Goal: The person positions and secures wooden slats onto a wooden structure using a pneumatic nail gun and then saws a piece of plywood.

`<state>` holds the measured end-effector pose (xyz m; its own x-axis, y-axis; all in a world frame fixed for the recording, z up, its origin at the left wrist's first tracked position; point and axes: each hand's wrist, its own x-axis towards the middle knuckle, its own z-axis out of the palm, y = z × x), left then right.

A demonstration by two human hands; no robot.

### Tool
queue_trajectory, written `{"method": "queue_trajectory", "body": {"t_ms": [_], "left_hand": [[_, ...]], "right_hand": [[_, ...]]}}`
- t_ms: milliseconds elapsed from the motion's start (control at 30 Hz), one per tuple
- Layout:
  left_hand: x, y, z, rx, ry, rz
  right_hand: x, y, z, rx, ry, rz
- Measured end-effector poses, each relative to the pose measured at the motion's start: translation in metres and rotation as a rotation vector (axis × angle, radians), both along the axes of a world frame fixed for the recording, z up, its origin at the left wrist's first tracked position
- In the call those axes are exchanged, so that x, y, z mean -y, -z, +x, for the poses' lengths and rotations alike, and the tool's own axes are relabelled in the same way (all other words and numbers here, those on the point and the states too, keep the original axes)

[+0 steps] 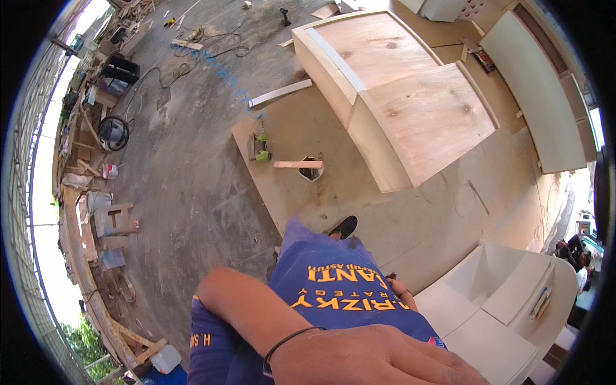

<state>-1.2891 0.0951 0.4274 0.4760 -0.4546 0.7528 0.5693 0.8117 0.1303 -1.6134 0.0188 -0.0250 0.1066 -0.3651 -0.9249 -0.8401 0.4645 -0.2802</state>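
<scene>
My left hand (375, 356), with a dark band at its wrist, is raised across my chest, very close to the camera. Its fingers stretch toward the lower right, are partly cut off by the picture's edge, and show nothing held. Beside the right side of my blue shirt (346, 276) with yellow lettering, a small part of my right hand (401, 292) shows. The shirt hides most of its fingers, so what it holds, if anything, cannot be made out. Ahead on a brown board (321, 212) lie a green air nailer (260, 147) and a short wood strip (298, 165) crossing a hole.
A large plywood cabinet (410, 96) lies ahead right, beside a long white strip (280, 93). White cabinets (487, 301) stand at near right; a pale panel (532, 90) leans far right. A blue coiled hose (224, 76), vacuum cleaner (113, 133) and stool (117, 219) are leftward.
</scene>
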Motion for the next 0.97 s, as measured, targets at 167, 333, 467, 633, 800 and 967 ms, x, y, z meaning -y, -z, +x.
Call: {"method": "queue_trajectory", "body": {"t_ms": [167,333,467,633,800,967], "left_hand": [[-0.060,-0.005,0.016,-0.084,0.057,0.080],[-0.133,0.016,0.055,0.102,-0.107,0.059],[-0.198,0.033,0.072,0.206,-0.207,0.064],[-0.292,0.070,0.094,0.220,-0.689,0.590],[-0.354,0.216,0.081,-0.295,-0.714,1.425],[-0.348,0.290,0.057,-0.512,-0.072,1.514]], "right_hand": [[-0.016,0.025,0.008,0.067,0.078,0.113],[-0.023,0.029,0.050,-0.012,-0.168,-0.014],[-0.027,-0.011,0.104,0.002,-0.429,-0.096],[-0.060,-0.080,0.196,0.216,-0.577,-0.205],[-0.105,-0.175,0.283,0.459,-0.733,-0.239],[-0.170,-0.177,0.352,0.904,-0.898,-0.205]]}}
